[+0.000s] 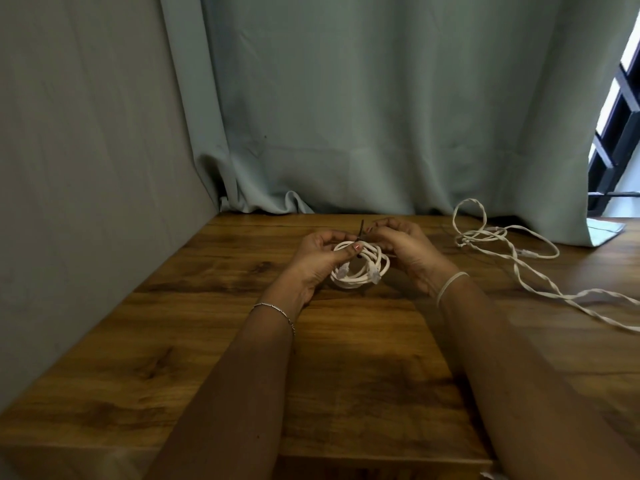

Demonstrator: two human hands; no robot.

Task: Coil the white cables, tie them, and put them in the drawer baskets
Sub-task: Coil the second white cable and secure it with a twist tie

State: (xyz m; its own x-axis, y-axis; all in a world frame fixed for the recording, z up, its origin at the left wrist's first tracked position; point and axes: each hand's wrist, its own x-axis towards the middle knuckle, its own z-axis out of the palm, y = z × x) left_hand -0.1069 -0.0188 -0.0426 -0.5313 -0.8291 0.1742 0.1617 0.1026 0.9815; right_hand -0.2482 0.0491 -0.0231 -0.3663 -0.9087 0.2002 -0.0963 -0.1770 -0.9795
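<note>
Cable coil (360, 268), white, sits over the wood table (242, 341), left hand (318, 258) pinching its loops, right hand (405, 251) pinching the dark tie (362, 227), loose cable (502, 237) lying right.

**One head cam, first-person, tilted down**

Just one view here, worn on the person's head, so it's straight first-person. It faces forward and tips down over the wooden surface (207, 341), with both forearms running in from the bottom edge. The left hand (320, 259) and right hand (407, 252) sit near mid-frame, pretty close to the lens, with the white cable coil (360, 271) between them. It's wide-angle, so the curtain (381, 116) behind and the wall (86, 168) on the left get in too.
</note>
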